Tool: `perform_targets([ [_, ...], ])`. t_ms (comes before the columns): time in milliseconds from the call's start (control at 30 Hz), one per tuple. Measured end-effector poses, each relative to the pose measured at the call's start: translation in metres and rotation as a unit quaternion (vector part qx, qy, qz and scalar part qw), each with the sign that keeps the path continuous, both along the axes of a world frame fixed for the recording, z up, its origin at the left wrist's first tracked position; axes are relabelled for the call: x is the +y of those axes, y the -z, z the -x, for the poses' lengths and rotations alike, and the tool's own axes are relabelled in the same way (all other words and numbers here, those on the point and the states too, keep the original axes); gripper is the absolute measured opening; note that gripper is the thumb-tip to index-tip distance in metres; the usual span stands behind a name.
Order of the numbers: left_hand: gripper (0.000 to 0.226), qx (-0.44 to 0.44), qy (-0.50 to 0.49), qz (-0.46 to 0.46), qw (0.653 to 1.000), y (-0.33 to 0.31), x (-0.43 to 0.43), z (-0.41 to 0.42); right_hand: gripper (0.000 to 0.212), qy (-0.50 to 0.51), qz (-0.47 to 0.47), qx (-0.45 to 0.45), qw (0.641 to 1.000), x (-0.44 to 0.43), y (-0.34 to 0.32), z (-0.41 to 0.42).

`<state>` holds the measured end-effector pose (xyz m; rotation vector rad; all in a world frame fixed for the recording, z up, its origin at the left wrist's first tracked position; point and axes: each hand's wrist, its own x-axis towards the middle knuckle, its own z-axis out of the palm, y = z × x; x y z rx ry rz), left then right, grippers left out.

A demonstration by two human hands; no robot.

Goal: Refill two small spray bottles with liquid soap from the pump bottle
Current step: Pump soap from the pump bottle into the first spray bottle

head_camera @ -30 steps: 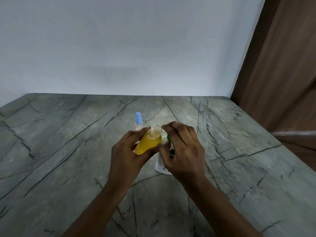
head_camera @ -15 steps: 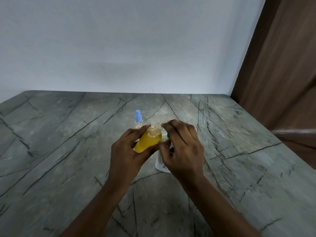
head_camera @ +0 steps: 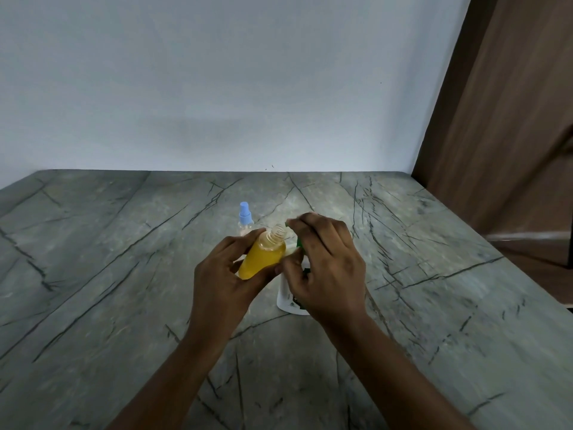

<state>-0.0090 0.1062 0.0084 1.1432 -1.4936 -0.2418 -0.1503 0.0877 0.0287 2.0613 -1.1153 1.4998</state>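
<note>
From the head camera, the left hand (head_camera: 223,280) grips the open spray bottle (head_camera: 263,259), fingers and thumb wrapped round its yellow-filled body. The bottle is tilted, and its bare threaded neck points up toward the right hand's fingertips. The right hand (head_camera: 328,265) lies just beside it, fingers curled down over the top of the white pump bottle (head_camera: 286,301). That bottle stands on the grey veined counter (head_camera: 124,274) under the palm, mostly hidden, with a bit of green showing at its pump. The capped spray bottle (head_camera: 245,217), with a blue top, stands upright just beyond the left hand's fingers.

There are two small spray bottles and one pump bottle. Both forearms reach in from below, wrists angled toward each other.
</note>
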Motion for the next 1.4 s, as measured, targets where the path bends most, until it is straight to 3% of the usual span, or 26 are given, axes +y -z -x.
perform_targets([
  [1133, 0.06, -0.016, -0.009, -0.008, 1.0, 0.0015, -0.0012, -0.001, 0.032, 0.016, -0.015, 0.013, 1.0, -0.0009, 0.0058, -0.0016],
  [1400, 0.048, 0.04, 0.006, -0.021, 0.999, 0.0006, 0.0008, 0.0028, 0.033, 0.009, -0.004, 0.006, 1.0, -0.0017, 0.0012, 0.0001],
])
